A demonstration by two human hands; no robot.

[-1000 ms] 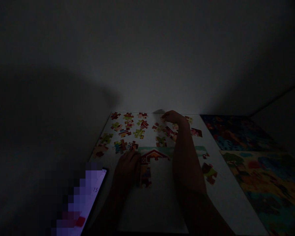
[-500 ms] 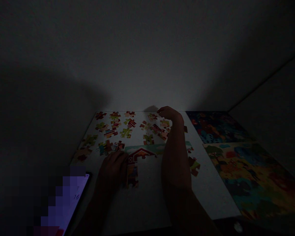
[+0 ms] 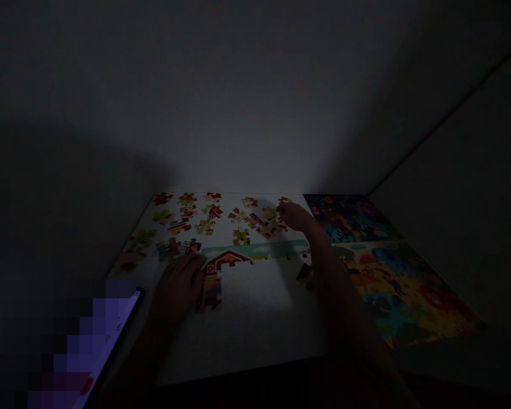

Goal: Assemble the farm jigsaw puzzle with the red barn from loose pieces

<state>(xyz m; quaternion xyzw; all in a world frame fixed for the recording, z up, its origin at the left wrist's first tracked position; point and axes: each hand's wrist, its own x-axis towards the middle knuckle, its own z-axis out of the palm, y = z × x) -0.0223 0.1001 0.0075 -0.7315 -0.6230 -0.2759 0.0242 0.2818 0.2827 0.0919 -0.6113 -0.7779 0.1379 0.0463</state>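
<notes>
My left hand (image 3: 176, 287) lies on the white board (image 3: 255, 324), its fingers loosely spread at the left edge of a partly joined jigsaw puzzle (image 3: 213, 289). That joined part shows a red barn roof (image 3: 230, 257) and a pale green-blue sky strip (image 3: 276, 249). Over the loose pieces at the back right, my right hand (image 3: 297, 217) has its fingertips curled together and pointing down. They are beside a tan puzzle piece (image 3: 270, 213); whatever they hold is too dark to make out. A dark red piece (image 3: 304, 271) lies near my right forearm.
Several loose puzzle pieces (image 3: 205, 226) are spread over the back and left of the board. Two colourful pictures, one dark (image 3: 349, 218) and one yellow (image 3: 400, 284), lie at the right. A lit tablet or phone (image 3: 111, 346) is at the lower left. A wall rises behind.
My right hand has drawn back from the far edge and lowered, its fingers now curled down. My left hand stays beside the barn section. The view has shifted slightly to the right.
</notes>
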